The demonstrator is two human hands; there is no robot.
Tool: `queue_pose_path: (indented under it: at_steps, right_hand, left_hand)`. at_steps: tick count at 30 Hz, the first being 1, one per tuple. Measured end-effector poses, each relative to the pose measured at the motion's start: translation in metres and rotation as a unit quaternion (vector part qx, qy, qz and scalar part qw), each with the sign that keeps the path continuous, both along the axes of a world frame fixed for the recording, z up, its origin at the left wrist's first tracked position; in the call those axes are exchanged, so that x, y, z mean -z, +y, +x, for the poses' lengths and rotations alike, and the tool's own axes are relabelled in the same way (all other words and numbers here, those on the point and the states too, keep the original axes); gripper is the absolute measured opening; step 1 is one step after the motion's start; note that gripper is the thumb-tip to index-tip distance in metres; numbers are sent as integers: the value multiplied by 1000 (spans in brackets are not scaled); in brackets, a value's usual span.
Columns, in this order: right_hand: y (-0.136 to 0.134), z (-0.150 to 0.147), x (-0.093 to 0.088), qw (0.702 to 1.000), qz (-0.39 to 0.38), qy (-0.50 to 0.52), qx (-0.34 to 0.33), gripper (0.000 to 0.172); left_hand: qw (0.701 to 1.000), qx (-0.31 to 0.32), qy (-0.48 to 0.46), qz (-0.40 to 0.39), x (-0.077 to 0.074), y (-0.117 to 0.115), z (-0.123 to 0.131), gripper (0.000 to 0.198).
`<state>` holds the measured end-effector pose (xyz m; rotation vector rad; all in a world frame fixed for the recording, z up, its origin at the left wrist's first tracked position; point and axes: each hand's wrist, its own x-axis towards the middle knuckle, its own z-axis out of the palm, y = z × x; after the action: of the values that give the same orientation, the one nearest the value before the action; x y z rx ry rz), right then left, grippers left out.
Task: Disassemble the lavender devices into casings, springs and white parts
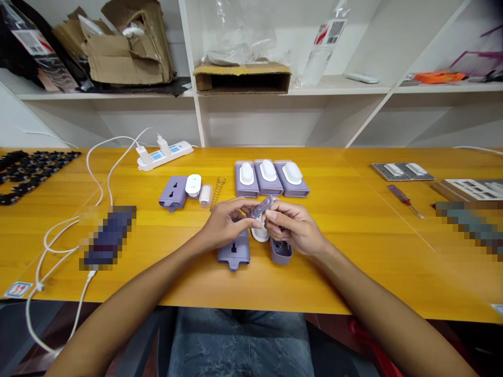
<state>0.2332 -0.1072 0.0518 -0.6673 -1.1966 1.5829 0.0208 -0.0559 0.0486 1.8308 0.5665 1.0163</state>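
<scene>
A small purple oval plastic piece with holes (262, 207) is pinched in my right hand (294, 225), above the tabletop. My left hand (228, 222) curls round the other side of it, fingers and thumb at its edge. Beneath my left hand lies a flat purple housing (234, 254) with a dark slot and a tab. A white oval part (260, 233) shows between my hands, partly covered. Under my right hand stands an open purple cup (282, 256), a coil just visible inside. My fingers hide part of the held piece.
Behind my hands stand several purple housings with white oval tops (268, 172). Left of them lie a copper-coloured spring (218, 193), a white roll (205, 195) and another purple housing (173, 192). A power strip (165, 156), cables, a phone (110, 235) and a screwdriver (404, 200) lie farther out.
</scene>
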Motion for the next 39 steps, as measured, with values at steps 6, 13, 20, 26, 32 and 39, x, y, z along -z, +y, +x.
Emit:
queue_pose_path:
  at_steps: [6, 13, 20, 26, 32, 39]
  right_hand:
    - [0, 1, 0, 1000, -10, 19, -12, 32]
    - [-1, 2, -2, 999, -30, 25, -13, 30]
    - [-2, 1, -7, 998, -54, 28, -12, 30]
    - [-2, 1, -8, 997, -68, 28, -14, 31]
    - [-3, 1, -9, 997, -70, 32, -20, 31]
    - [-3, 3, -9, 998, -63, 25, -20, 29]
  left_hand:
    - [1000, 7, -13, -14, 3, 1, 1, 39]
    - [997, -35, 1, 69, 2, -2, 0, 39]
    - [976, -67, 11, 206, 2, -2, -1, 34]
    - [954, -88, 19, 287, 5, 1, -3, 35]
    - [936, -96, 13, 340, 8, 3, -3, 37]
    - [912, -116, 32, 393, 8, 4, -6, 40]
